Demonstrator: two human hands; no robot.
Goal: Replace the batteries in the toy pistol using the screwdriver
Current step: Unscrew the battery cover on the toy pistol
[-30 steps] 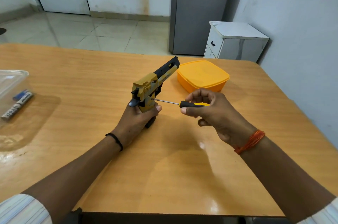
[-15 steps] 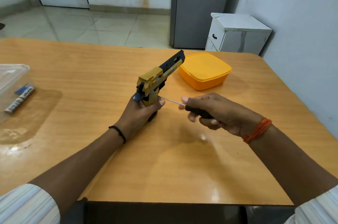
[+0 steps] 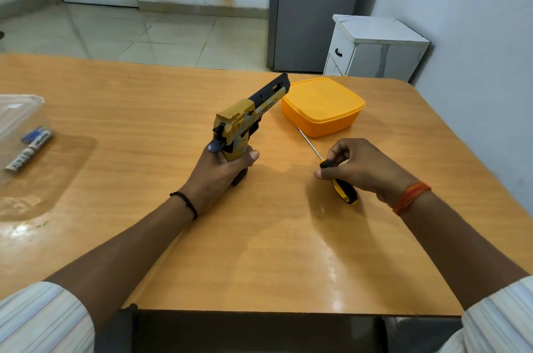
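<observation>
Screwdriver (image 3: pixel 331 172) is off the toy pistol (image 3: pixel 245 125) now: a second ago its tip sat at the pistol's handle, now the right hand (image 3: pixel 360 168) has pulled it away to the right of the pistol and lowered it toward the tabletop (image 3: pixel 259 251), shaft pointing up at the orange lidded box (image 3: pixel 323 106). Right hand's grip is loosening, fingertips pinching the black-and-yellow handle. Likely the screw is out or loosened and the tool is being set down; screw itself not visible. Next step is probably opening the battery cover.

Left hand (image 3: pixel 222 171) holds its grip closed around the pistol's handle, same as before, pistol upright on the tabletop just left of the orange box, muzzle tilted up and away. Pistol is yellow-tan with black slide front and black hammer area; battery cover hidden under the fingers, cannot tell if open.

Batteries (image 3: pixel 28 148) lie far left of the pistol, by a clear plastic container (image 3: pixel 17 113).
</observation>
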